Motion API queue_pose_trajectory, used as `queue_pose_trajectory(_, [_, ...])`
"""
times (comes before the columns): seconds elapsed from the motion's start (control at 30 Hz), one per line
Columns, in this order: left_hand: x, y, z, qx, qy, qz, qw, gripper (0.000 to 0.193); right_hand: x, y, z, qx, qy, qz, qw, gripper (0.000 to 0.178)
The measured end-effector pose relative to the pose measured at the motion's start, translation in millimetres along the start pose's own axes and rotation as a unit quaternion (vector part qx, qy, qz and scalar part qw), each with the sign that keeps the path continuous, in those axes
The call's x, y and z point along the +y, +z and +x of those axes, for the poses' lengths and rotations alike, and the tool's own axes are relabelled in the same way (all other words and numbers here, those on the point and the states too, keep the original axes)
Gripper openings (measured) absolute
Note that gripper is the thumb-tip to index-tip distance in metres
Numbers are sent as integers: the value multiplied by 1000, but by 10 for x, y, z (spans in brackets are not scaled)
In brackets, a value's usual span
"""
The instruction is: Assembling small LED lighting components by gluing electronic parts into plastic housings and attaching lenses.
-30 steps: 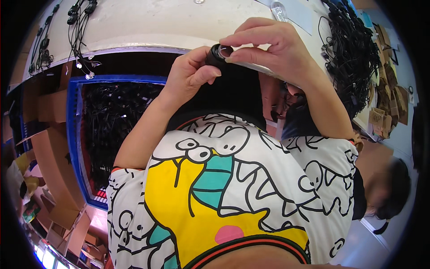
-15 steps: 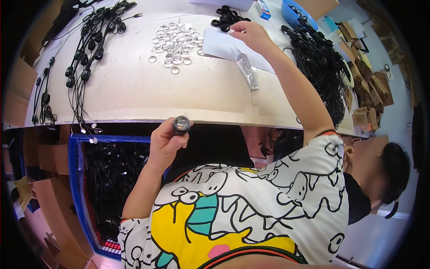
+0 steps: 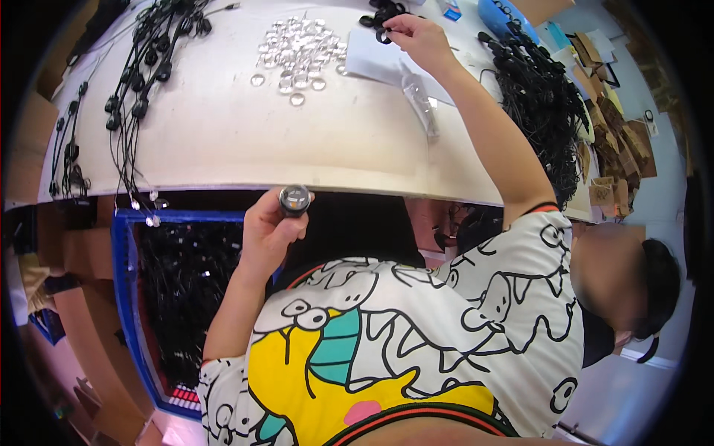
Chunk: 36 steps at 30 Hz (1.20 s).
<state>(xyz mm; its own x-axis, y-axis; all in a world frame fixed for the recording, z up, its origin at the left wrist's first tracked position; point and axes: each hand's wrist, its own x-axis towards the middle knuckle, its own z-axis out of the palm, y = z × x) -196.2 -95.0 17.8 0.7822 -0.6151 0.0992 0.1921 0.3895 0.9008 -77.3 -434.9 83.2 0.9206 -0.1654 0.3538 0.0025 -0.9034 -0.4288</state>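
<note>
My left hand (image 3: 268,232) is closed round a small black cylinder (image 3: 295,199) with a glossy, lens-like end facing up, just off the table's front edge. Far across the table, my right hand (image 3: 420,39) pinches a black ring (image 3: 383,36) beside a pile of black rings (image 3: 379,10). Beneath that forearm lies a white sheet (image 3: 368,63). On the sheet and table rests a clear squeeze bottle (image 3: 419,104) with a narrow tip. Left of the sheet are many clear round lenses (image 3: 297,56) in a loose heap.
Black cables with plugs (image 3: 156,63) lie at the left; a big black cable heap (image 3: 532,104) fills the right side. A blue bowl (image 3: 506,18) stands behind it. Below the table edge sits a blue crate (image 3: 123,297) of black parts. Another person (image 3: 625,290) is at the right.
My right hand has drawn a black ring from the pile and holds it in its fingertips. The left hand has shifted slightly, tilting the cylinder's glossy end more into view.
</note>
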Motion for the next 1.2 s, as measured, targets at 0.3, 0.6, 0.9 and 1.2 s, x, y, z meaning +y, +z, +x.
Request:
queue_pose_trajectory(0.3, [-12,-28,-75,-28,-16,-14,999,22,-1098,-71,-785,-318,-35,-24,947,19])
queue_pose_trajectory(0.6, [-31,-28,-123,-22,-7,-34,999,24,-618,214,-1046,-111,-135,39,984,22])
queue_pose_trajectory(0.9, [-61,82,-59,-11,13,-1,1000,28,-705,-45,-1231,-145,-171,-2,975,31])
queue_pose_trajectory(1.2, [-200,83,-58,-9,-29,99,995,26,-1188,-241,-1348,-274,-151,180,933,31])
